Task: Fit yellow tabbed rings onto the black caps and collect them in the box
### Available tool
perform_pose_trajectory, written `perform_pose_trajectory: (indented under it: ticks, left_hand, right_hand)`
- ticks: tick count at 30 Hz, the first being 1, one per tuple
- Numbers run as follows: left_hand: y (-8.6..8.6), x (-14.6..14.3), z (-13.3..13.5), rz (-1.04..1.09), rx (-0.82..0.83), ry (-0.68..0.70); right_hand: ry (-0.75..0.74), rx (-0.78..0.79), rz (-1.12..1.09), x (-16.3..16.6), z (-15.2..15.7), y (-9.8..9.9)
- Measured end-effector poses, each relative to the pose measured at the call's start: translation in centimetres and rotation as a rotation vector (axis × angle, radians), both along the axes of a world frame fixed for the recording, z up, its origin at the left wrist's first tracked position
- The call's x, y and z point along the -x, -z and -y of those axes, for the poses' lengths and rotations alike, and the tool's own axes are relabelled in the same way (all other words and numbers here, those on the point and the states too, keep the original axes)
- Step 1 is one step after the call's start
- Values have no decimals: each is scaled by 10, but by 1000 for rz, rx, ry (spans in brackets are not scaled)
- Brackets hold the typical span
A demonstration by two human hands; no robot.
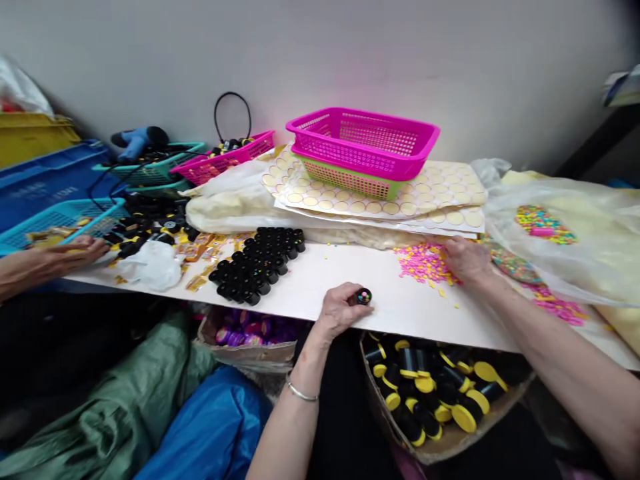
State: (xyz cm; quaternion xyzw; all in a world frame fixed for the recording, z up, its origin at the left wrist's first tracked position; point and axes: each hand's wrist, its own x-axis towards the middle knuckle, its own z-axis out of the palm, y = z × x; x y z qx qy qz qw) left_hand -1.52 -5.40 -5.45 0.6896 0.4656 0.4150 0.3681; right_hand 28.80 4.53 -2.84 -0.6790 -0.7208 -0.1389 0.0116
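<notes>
Near the table's front edge, my left hand point(344, 309) grips a small black cup point(364, 296) with a few coloured bits inside it. My right hand point(467, 260) reaches to the edge of a loose pile of tiny pink and yellow pieces point(423, 262). Its fingers are curled down at the pile, and what they hold, if anything, is hidden. Left of my left hand stand several rows of black cups point(260, 263), packed close together, a few with coloured bits showing.
A pink basket point(363, 143) sits on a green one over sheets of round stickers point(440, 190). Black-and-yellow containers fill a carton point(435, 387) below the table. Another person's hand point(85, 250) works at the left by a blue basket point(60, 217). A plastic bag point(600, 220) lies right.
</notes>
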Motion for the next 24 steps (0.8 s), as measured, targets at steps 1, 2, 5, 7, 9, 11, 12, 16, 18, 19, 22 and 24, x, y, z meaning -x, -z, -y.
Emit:
perform_pose_trajectory:
  ticks: [1, 2, 5, 7, 9, 11, 12, 16, 18, 19, 22, 24]
  left_hand:
    - [0, 0, -1, 8, -1, -2]
    - [0, 0, -1, 18, 0, -2]
    - [-1, 0, -4, 36, 11, 7]
    - [-2, 0, -5, 31, 11, 10]
    - [-3, 0, -5, 20, 3, 1]
    - [-3, -1, -4, 19, -2, -13]
    - [-2, -1, -4, 25, -2, -19]
    - [0, -2, -5, 51, 6, -31]
    - [-1, -2, -4, 55, 10, -31]
    - [-2, -3, -4, 52, 12, -30]
    - [-3, -3, -3, 48, 11, -23]
    - [-3, -3, -3, 62, 11, -11]
  right_hand:
    - [2, 9, -1, 2, 2, -1]
    - [-5, 22, -1, 4, 2, -2]
    - [-66, 66, -4, 5, 1, -6]
    - [-69, 59, -8, 3, 0, -9]
    - [-70, -5, -7, 4, 0, -14]
    - [-132, -118, 0, 10, 5, -18]
    - [-198, -173, 8, 17, 11, -19]
    - [-628, -222, 23, 56, 45, -12]
    - [-796, -174, -18, 73, 64, -4]
    - [-828, -154, -51, 79, 72, 0]
    - [-763, -120, -171, 86, 89, 8]
    - [-686, -113, -266, 84, 94, 11]
